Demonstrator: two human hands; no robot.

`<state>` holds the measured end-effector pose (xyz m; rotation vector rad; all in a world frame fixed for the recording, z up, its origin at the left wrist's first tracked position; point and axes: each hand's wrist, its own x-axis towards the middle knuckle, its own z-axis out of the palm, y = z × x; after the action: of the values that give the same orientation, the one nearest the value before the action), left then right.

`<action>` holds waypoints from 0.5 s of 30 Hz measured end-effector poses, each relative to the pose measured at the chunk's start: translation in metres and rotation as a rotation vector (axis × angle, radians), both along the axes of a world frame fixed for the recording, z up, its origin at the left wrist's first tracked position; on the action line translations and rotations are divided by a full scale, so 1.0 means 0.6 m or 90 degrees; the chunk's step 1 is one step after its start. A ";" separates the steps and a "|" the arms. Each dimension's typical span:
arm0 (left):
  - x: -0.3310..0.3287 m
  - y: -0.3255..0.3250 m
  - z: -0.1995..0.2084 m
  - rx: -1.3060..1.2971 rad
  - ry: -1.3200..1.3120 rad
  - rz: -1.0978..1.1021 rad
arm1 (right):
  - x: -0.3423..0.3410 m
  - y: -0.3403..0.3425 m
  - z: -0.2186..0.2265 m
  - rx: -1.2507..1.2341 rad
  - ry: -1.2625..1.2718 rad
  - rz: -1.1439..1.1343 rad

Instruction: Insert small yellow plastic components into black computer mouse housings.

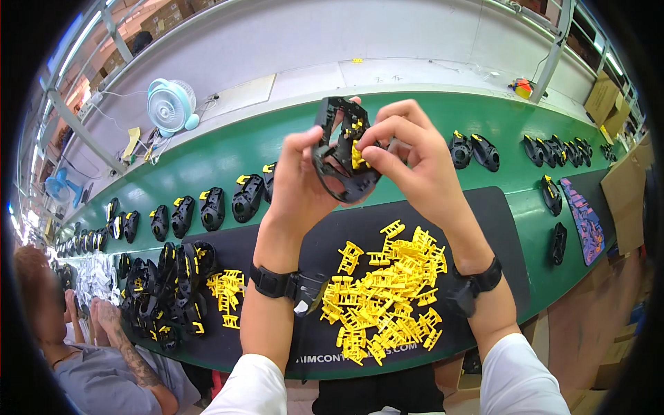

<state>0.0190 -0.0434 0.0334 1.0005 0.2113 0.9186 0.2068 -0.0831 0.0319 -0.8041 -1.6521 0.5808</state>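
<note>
My left hand point(299, 181) is closed around the side of a black plastic shell point(351, 188), which it holds up tilted above the bench. A yellow plastic clip point(357, 156) sits inside the shell's opening. On that clip, the fingertips of my right hand point(417, 153) are pinched together, touching it against the shell. Below my hands, a heap of loose yellow ladder-shaped clips point(387, 297) lies between my forearms. Left of it are a smaller group of yellow clips point(227, 290) and a pile of black shells point(173, 277) with yellow parts.
A dark mat point(494, 235) covers part of the green bench point(422, 111). Black shells point(211, 207) stand in a row along it. A light-blue fan point(171, 107) is at the back left. A co-worker point(104, 373) sits at left; cardboard point(626, 197) and a patterned board point(583, 221) are at right.
</note>
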 end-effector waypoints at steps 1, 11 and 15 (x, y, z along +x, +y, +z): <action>-0.008 0.006 -0.001 -0.064 -0.067 -0.066 | -0.003 -0.002 0.002 0.170 -0.093 -0.084; -0.029 0.044 -0.028 -0.195 -0.023 -0.218 | -0.006 0.004 -0.005 0.292 -0.301 -0.047; -0.031 0.055 -0.050 -0.208 -0.055 -0.203 | -0.023 -0.001 -0.014 0.247 -0.303 -0.034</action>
<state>0.0004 -0.0102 0.0032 0.6658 0.1197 0.6098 0.1932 -0.0834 0.0234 -0.7273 -2.0827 0.0145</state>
